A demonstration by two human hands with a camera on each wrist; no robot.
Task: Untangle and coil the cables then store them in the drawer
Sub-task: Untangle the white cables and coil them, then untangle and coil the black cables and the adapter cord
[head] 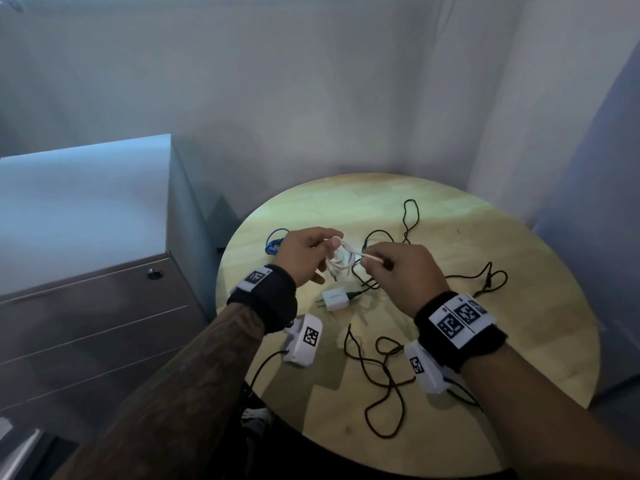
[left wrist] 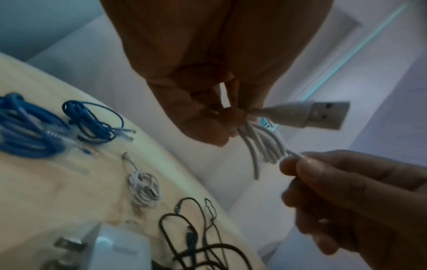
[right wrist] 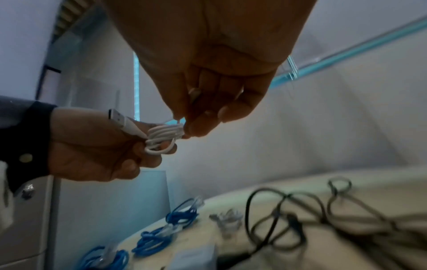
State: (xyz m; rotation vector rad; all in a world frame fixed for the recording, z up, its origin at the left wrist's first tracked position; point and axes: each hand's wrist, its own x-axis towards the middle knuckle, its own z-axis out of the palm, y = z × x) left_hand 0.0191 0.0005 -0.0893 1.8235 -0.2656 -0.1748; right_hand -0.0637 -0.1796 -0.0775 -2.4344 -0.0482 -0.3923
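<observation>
drawers of a grey metal cabinet [head: 93, 317] stand shut at the far left, beside the round wooden table [head: 519, 258]; blue coiled cables [left wrist: 34, 127] lie on the table's left part, and a small white coiled cable [left wrist: 144, 188] lies just right of them; left hand [head: 304, 254] is raised over the table with fingers curled around a bundle of white usb cable [right wrist: 161, 138], whose usb-a plug [left wrist: 309, 115] sticks out of the grip; right hand [head: 398, 271] meets it from the right, thumb and fingertips pinching the cable's free end at the bundle, the other fingers curled in; under the hands a white wall charger [head: 334, 298] lies flat on the table with a black plug in it; loose black cable [head: 381, 368] sprawls uncoiled over the table's middle and right side in open loops, some near the front edge.
</observation>
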